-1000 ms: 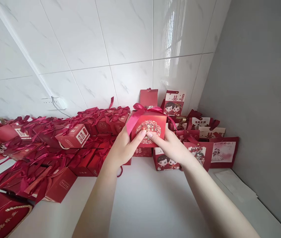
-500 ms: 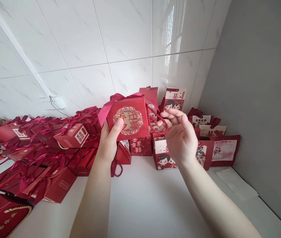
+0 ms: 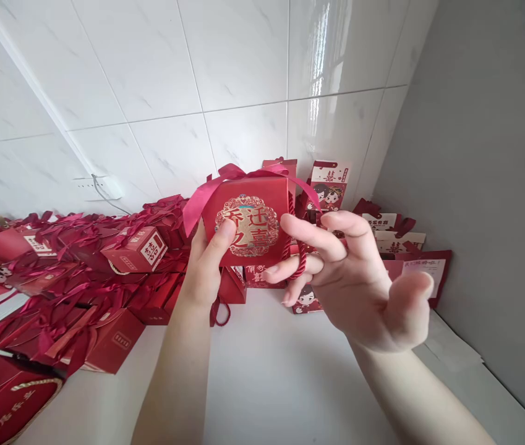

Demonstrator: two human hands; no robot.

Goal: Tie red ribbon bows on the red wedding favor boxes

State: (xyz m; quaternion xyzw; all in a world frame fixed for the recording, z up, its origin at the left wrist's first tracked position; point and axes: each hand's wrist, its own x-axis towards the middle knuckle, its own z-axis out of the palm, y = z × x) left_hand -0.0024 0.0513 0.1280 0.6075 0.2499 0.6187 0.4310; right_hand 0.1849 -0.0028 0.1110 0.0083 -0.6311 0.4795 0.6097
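Observation:
A red gift box point(image 3: 269, 247) with a gold Chinese emblem is held up in the middle of the view. My left hand point(image 3: 206, 266) grips its left side, thumb across the front and the other fingers behind. A pink ribbon point(image 3: 218, 188) is tied over its top, one tail hanging on each side. Off its right side comes a twisted red cord handle point(image 3: 302, 258). My right hand point(image 3: 355, 278) is open at that side, palm turned up and fingers spread. The cord crosses its lower fingers, and the index fingertip is close to the box's right edge.
Many red ribboned boxes point(image 3: 109, 343) crowd the left of the white table point(image 3: 285, 383). More red-and-white boxes point(image 3: 329, 185) stand behind along the tiled wall point(image 3: 243, 55) and to the right. White paper point(image 3: 448, 346) lies by the grey side panel point(image 3: 489, 173).
My right hand has turned palm up and spread its fingers, with the cord now across them. The box has shifted slightly right and faces me more squarely.

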